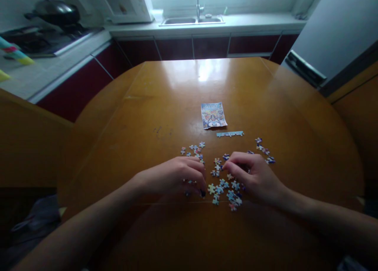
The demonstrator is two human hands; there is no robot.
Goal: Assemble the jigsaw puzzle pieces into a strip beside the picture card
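Loose jigsaw puzzle pieces (pixel 220 189) lie scattered on the wooden table between and around my hands. My left hand (pixel 183 173) is curled palm-down over the left part of them, with a dark puzzle piece (pixel 202 193) at its fingertips. Some pieces are hidden beneath it. On the other side, my right hand (pixel 253 172) has thumb and forefinger pinched at the edge of a small puzzle piece with dark blue on it (pixel 221 167). Beyond the hands lies a joined strip of light-blue puzzle pieces (pixel 230 134). A creased picture sheet (pixel 213 115) lies farther back.
The round wooden table (pixel 141 121) fills most of the view. More puzzle pieces (pixel 265 150) lie to the right, beyond my right hand. Past the table are a counter with a sink (pixel 180 21), a stove with a wok (pixel 57 13), and a pale fridge (pixel 333 31).
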